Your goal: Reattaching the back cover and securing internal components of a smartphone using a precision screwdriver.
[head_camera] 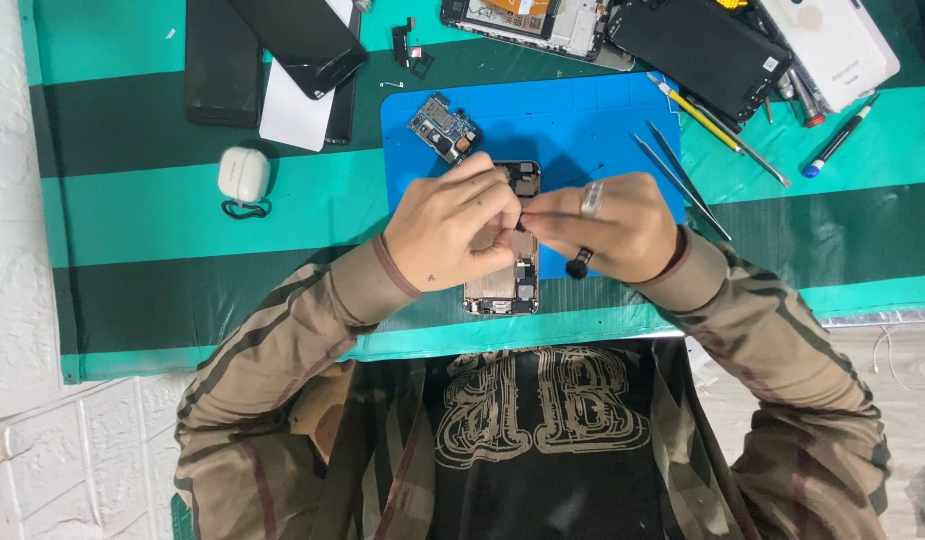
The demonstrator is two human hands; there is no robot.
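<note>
Both hands, left and right, grip the opened phone on the blue mat.

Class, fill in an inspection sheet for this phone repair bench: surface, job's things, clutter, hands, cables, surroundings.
Surface: blue rubber mat on green striped cloth.
Job's things: opened grey phone body; black-handled screwdriver.
Clutter: loose circuit board, metal tweezers, white earbud case, dark phones.
Hands: left hand steadies the phone; right hand grips the screwdriver.
Cables: white cable, far right.
Surroundings: white textured wall.
</note>
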